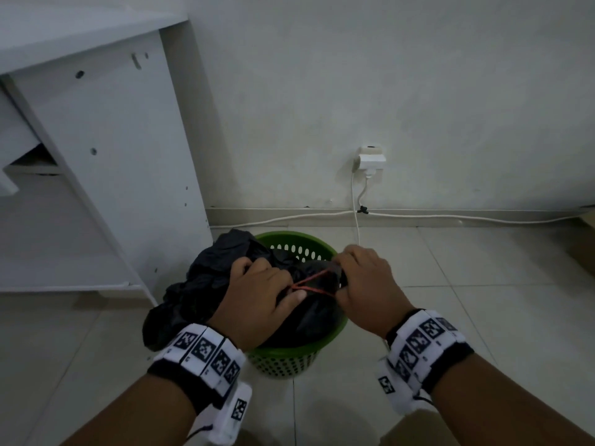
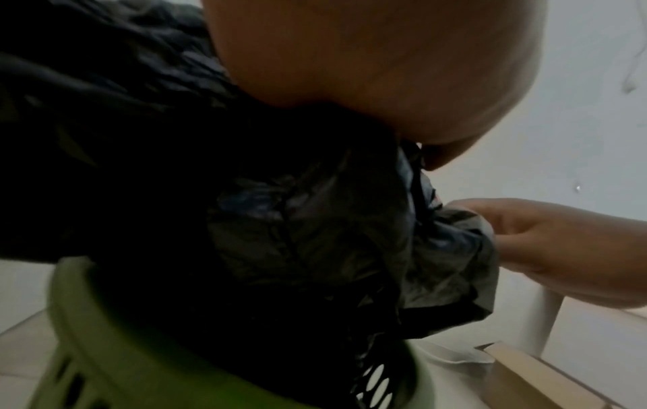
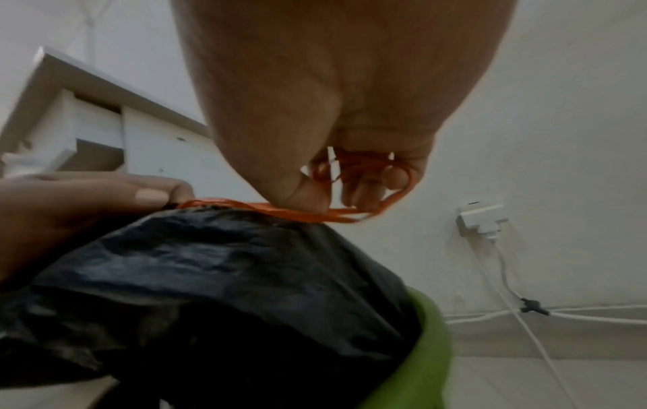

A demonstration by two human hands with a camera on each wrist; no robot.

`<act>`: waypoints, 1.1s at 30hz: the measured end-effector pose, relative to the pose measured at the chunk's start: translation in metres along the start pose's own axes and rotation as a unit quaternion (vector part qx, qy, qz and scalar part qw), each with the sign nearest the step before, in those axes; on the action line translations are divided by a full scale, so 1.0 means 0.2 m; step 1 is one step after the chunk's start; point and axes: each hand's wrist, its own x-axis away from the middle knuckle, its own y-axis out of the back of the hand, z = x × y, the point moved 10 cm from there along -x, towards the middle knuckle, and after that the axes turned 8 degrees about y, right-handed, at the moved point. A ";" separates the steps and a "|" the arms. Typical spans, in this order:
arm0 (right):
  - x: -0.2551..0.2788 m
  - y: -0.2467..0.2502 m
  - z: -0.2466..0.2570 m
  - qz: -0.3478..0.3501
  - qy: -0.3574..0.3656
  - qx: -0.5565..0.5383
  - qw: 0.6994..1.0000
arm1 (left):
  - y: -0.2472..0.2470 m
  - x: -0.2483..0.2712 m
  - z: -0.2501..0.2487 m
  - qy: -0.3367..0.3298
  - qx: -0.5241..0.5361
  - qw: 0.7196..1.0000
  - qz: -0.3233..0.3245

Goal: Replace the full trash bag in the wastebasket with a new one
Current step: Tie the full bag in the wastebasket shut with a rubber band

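1. The black trash bag (image 1: pixel 206 291) sits in the green wastebasket (image 1: pixel 299 346), its loose top spilling over the rim toward 9 o'clock
2. The left hand (image 1: pixel 257 294) has its fingers curled on the gathered plastic and pinches one end of the red string (image 1: pixel 314 282); the right hand (image 1: pixel 367 281), at 3 o'clock of it, has the string looped round its curled fingers and drawn taut between the two hands
3. Risk, as I judge it: the thin string could snap or slide off the bunched neck if pulled harder, leaving the bag untied
4. A sideways tug could also tip the light basket
5. The white cabinet (image 1: pixel 112 162) stands close at 9 to 10 o'clock, and the wall (image 1: pixel 418 91) with its cable (image 1: pixel 450 216) at 12 o'clock
6. Bare floor (image 1: pixel 483 317) lies from 3 through 6 o'clock, the likeliest way to lift the bag out
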 end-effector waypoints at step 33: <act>-0.06 0.09 0.02 -0.056 0.051 -0.132 0.988 | 0.20 0.02 0.07 0.051 -0.114 0.991 -0.044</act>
